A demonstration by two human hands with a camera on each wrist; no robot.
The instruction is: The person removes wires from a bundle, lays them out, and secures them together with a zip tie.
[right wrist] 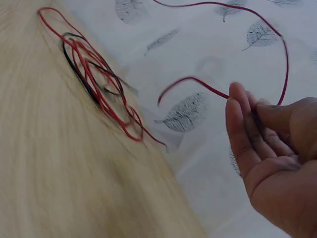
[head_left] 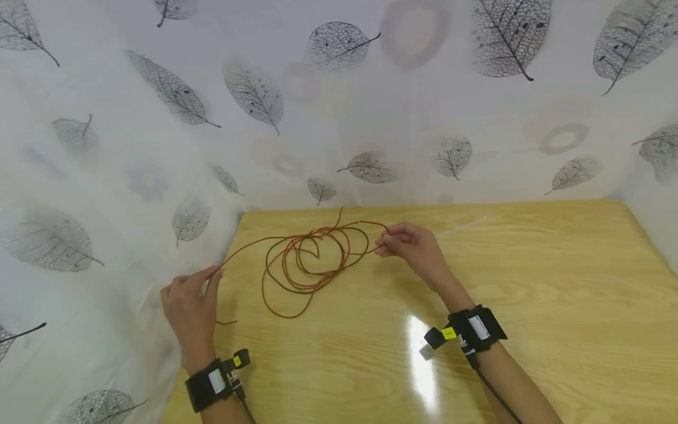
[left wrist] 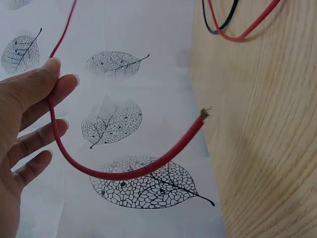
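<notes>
Red-and-black wire coil (head_left: 320, 274) lies on the bench (head_left: 529, 294) between the left hand (head_left: 190, 306) and right hand (head_left: 415, 250), nearer the right, both hands pinching a red strand (left wrist: 114, 175).

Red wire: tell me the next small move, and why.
Perhaps draw the left hand gently outward: it and the right hand each pinch red wire, while overlapping red and dark loops lie between them on the table.
</notes>
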